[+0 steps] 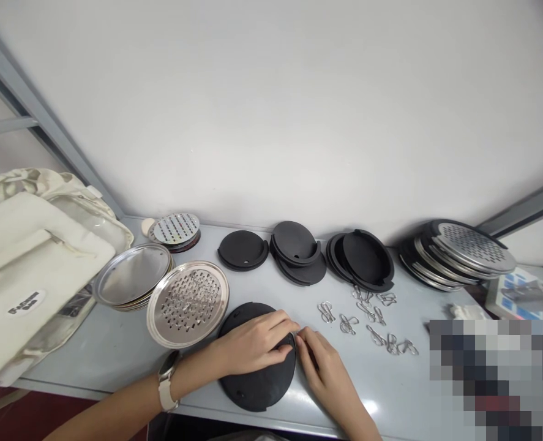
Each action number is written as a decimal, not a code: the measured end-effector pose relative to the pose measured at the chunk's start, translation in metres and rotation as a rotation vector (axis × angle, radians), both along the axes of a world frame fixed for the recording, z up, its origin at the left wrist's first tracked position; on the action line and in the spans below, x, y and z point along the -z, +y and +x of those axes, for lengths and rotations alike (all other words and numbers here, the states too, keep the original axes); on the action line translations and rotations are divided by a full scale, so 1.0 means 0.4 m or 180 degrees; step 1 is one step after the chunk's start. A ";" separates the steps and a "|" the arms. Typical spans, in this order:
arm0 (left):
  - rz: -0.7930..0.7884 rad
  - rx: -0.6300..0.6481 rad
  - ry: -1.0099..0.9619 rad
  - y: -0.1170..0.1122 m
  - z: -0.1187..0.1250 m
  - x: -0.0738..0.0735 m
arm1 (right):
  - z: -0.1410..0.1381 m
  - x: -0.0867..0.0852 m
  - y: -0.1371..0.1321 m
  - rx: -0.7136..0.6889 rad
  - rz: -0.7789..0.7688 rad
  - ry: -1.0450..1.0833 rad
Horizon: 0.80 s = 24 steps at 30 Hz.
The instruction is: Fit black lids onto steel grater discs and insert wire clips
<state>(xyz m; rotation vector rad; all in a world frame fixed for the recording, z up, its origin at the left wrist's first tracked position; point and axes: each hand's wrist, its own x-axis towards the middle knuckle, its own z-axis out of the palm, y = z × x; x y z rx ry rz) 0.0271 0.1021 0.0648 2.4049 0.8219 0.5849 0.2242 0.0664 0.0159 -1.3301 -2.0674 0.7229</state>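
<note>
A black round disc (253, 380) lies flat near the table's front edge. My left hand (253, 344) rests on top of it, fingers curled toward its right rim. My right hand (324, 364) meets it at that rim, fingertips pinched together on something small I cannot make out. Several small metal wire clips (367, 318) lie scattered just right of the hands. A perforated metal grater disc (187, 303) leans on a stack of plain metal plates (131, 275) to the left of the black disc.
Along the wall sit a small perforated disc stack (176, 230), black lids (243, 250) (299, 251) (360, 257) and a stack of black-rimmed metal discs (459, 254). A cream cloth bag (32, 263) fills the left. A small box (519, 294) stands at the right.
</note>
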 end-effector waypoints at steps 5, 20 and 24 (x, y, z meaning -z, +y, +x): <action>0.0014 -0.0070 0.0065 0.001 0.005 0.003 | -0.002 0.002 0.004 -0.0131 0.0064 -0.0121; 0.0290 -0.0080 0.0238 0.004 0.004 -0.013 | 0.007 -0.009 -0.002 -0.0262 -0.0113 -0.0081; 0.0257 -0.0069 0.0271 0.004 0.002 -0.014 | 0.007 -0.012 -0.005 -0.0245 -0.0077 -0.0081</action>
